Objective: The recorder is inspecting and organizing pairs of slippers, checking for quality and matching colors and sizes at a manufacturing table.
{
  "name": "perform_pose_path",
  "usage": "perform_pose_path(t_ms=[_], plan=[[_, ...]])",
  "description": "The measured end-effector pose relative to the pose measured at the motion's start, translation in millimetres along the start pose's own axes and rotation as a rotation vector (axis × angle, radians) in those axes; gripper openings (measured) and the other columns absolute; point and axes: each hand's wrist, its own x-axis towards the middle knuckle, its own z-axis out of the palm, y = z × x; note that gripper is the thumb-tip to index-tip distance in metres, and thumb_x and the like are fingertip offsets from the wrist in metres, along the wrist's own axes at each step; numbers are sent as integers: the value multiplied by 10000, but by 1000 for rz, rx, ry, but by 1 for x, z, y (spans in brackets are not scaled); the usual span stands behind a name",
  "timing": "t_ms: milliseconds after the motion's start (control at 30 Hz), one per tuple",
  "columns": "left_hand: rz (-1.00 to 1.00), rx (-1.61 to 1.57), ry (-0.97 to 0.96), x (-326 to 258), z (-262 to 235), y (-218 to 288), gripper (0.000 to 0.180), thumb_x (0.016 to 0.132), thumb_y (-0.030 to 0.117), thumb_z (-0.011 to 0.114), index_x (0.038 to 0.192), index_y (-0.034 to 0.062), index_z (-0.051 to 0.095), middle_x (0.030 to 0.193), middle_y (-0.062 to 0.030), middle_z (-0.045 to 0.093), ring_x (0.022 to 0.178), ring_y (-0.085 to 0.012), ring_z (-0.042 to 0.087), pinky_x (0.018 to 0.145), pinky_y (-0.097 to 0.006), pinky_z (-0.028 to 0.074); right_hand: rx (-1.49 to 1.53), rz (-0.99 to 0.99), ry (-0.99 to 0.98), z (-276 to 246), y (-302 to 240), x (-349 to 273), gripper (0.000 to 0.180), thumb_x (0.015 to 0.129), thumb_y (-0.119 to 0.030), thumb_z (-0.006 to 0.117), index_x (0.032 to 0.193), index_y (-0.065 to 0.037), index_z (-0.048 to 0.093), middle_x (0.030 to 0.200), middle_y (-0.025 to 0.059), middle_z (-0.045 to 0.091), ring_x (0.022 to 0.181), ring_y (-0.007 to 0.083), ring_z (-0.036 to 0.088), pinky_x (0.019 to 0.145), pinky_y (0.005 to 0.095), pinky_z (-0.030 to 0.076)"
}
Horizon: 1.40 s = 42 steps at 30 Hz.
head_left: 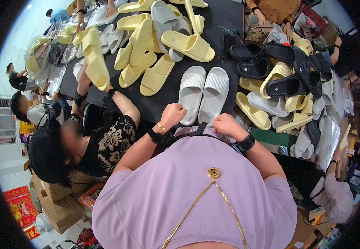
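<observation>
Two pale grey-white slippers, the left slipper (191, 89) and the right slipper (214, 92), lie side by side on the dark table (163, 106), toes pointing away from me. Close by the left slipper's heel edge is my left hand (172, 115), its fingers curled closed. My right hand (228, 125), also closed, is just beside the right slipper's heel. Whatever either hand may hold is hidden by the curled fingers; I cannot tell whether they touch the slippers.
Yellow slippers (157, 75) pile up beyond the pair. At the right lies a heap of yellow, white and black slippers (285, 87). On my left a co-worker (115, 139) holds up a yellow slipper (95, 62). Other people work around the table.
</observation>
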Motion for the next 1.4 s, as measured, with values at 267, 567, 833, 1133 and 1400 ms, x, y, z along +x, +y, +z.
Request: perform_pose_path(t_ms=[267,567,833,1133,1400], plan=[[50,3,84,14,13,-13,258,769,184,548,702,-55,618,694,-268,589,685,-423,617,624,-462,494,235,99,33,7,18,17,272,764,-211,555,681,6,696,569,107,629,503,191,608,513,327,482],[50,-9,278,70,39,-8,349,835,309,611,756,-28,658,740,-252,617,734,-412,631,653,-462,507,462,61,230,23,32,77,273,824,-197,554,676,20,631,570,75,603,461,174,559,459,318,440],[-17,97,265,65,38,7,400,881,401,606,838,14,698,741,-220,647,715,-396,644,624,-434,515,940,33,321,30,24,101,253,963,-174,484,1023,51,585,760,100,618,525,147,569,480,293,441],[151,-48,568,74,20,-4,262,890,250,617,801,4,625,696,-189,612,649,-384,601,574,-418,466,824,24,351,22,28,80,261,914,-165,514,1032,46,614,770,102,657,569,153,604,544,283,473],[88,4,498,162,10,-27,281,827,250,646,944,-4,674,832,-185,684,784,-341,660,727,-408,516,378,-112,776,-35,67,100,277,847,-256,626,780,11,662,638,48,629,589,117,568,567,290,444]])
